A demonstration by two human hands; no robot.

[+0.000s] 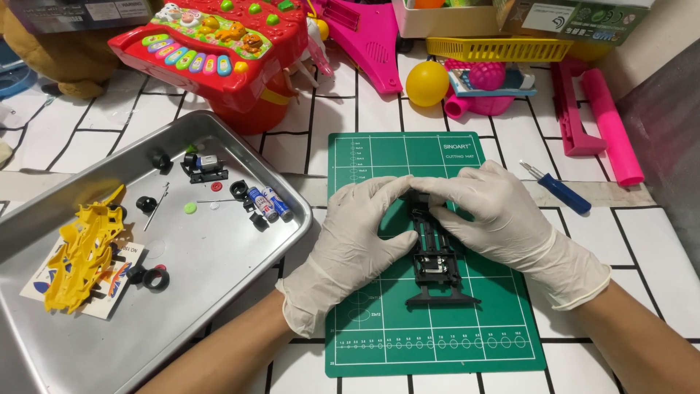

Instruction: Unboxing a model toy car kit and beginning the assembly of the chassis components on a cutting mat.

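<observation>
From the head camera I saw one black toy car chassis (435, 252) lying lengthwise on one green cutting mat (379, 343) on the white tiled table (642, 233). Both hands wore pale gloves. My left hand (357, 241) came in from the lower left, palm down, its fingers (390, 191) pressed together on the chassis's far end. My right hand (496, 215) reached in from the lower right, its fingers (430, 188) pinching the same end. One metal tray (219, 292) sat to the left, holding one yellow car body (84, 248), two batteries (268, 204) and several small black wheels (154, 278). One blue screwdriver (560, 190) lay to the right of the mat.
</observation>
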